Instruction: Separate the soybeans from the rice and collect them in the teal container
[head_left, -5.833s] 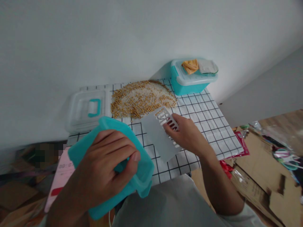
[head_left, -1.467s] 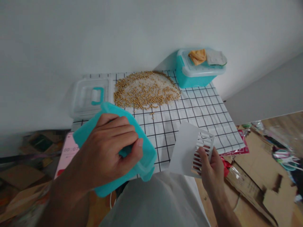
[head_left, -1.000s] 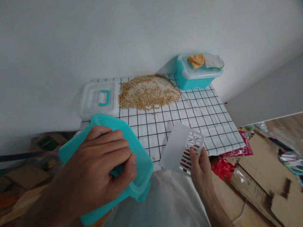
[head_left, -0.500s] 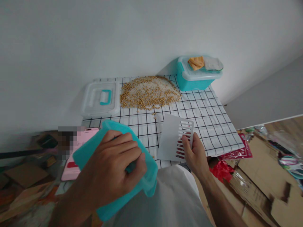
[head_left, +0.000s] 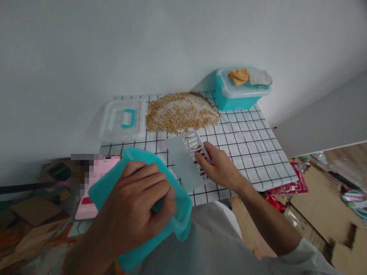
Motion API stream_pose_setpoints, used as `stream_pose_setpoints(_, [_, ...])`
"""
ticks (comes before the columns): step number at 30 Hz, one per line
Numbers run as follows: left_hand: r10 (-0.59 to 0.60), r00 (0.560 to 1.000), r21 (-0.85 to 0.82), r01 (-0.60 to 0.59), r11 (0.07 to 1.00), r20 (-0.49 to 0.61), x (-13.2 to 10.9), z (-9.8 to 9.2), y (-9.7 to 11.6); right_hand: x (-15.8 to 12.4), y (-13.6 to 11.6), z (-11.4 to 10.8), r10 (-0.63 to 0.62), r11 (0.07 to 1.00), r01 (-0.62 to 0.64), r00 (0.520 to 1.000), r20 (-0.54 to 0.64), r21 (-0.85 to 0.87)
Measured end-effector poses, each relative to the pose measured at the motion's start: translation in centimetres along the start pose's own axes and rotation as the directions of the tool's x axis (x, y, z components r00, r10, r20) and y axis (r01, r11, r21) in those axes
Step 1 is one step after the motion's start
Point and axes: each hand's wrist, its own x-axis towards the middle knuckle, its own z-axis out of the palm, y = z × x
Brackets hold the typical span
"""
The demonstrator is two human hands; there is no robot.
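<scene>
The pile [head_left: 182, 112] of beans and rice is spread on the checked cloth [head_left: 258, 149]. In front of it, the scraper [head_left: 183, 164] is gripped at its slotted side by the right hand [head_left: 216, 162], with thumb and fingers on opposite faces. Nearer than the pile and to its left, the bin [head_left: 109, 183] is held tilted by the left hand [head_left: 140, 198], whose fingers are curled tightly over it. Whether the scraper's lower edge is pressed to the cloth cannot be told from this angle.

The likeliest mishap is judged to be spillage. Round beans are easily sent rolling by a hard or hasty stroke, and grains could be lost to the floor if a gap is left between bin and cloth edge. Rice might also be let through the slots if that side is used. With the bin held by one hand alone, its tilt could be upset by a wrist turn. The cloth could be rucked by drag, and the pile shifted with it. Left of the pile, the lid [head_left: 114, 126] lies close enough to be hit by scattered beans.
</scene>
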Motion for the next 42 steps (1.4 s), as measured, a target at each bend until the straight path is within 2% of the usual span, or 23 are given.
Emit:
stream_pose_setpoints(3, [-0.002, 1.0, 0.009, 0.002, 1.0, -0.018, 0.0, 0.1, 0.1, 0.3, -0.2, -0.9, -0.018, 0.999, 0.019, 1.0, -0.017, 0.047])
stream_pose_setpoints(6, [-0.012, 1.0, -0.002, 0.012, 1.0, -0.027, -0.1, 0.1, 0.2, 0.8, 0.3, -2.6, 0.02, 0.986, -0.013, 0.999, -0.044, 0.166])
stream_pose_setpoints(8, [-0.023, 0.999, -0.006, 0.023, 1.0, -0.022, -0.2, 0.1, 0.2, 1.2, 0.8, -3.8, 0.021, 0.988, -0.012, 0.998, -0.051, 0.153])
stream_pose_setpoints(11, [-0.035, 0.999, 0.002, 0.035, 0.999, -0.031, -0.1, 0.1, 0.5, 2.0, 1.3, -5.2, -0.051, 0.997, 0.053, 0.998, 0.036, -0.058])
stream_pose_setpoints(14, [-0.057, 0.998, 0.02, 0.058, 0.998, -0.039, 0.4, 0.4, 1.1, 3.2, 1.6, -5.5, -0.156, 0.949, 0.202, 0.968, 0.195, -0.243])
stream_pose_setpoints(17, [-0.108, 0.993, 0.033, 0.11, 0.993, -0.053, 0.9, 0.9, 1.8, 4.5, 1.9, -4.7, -0.236, 0.903, 0.325, 0.922, 0.306, -0.281])
stream_pose_setpoints(21, [-0.182, 0.979, 0.017, 0.185, 0.983, -0.093, 1.1, 1.5, 2.5, 5.7, 2.7, -3.3, -0.251, 0.913, 0.346, 0.894, 0.371, -0.217])
stream_pose_setpoints(26, [-0.211, 0.971, 0.032, 0.216, 0.976, -0.115, 1.1, 1.9, 2.9, 5.1, 2.9, -2.1, -0.223, 0.939, 0.292, 0.918, 0.328, -0.181])
stream_pose_setpoints(32, [-0.216, 0.963, 0.043, 0.225, 0.973, -0.158, 1.0, 2.2, 2.8, 3.8, 1.4, -1.5, -0.228, 0.942, 0.286, 0.929, 0.291, -0.177])
stream_pose_setpoints(38, [-0.237, 0.952, 0.048, 0.251, 0.967, -0.196, 1.2, 2.4, 3.0, 4.5, -0.6, -3.1, -0.252, 0.944, 0.294, 0.937, 0.243, -0.151])
stream_pose_setpoints(42, [-0.288, 0.936, -0.001, 0.294, 0.956, -0.2, 1.1, 2.2, 3.1, 6.3, 0.0, -5.3, -0.211, 0.966, 0.232, 0.962, 0.174, -0.11])
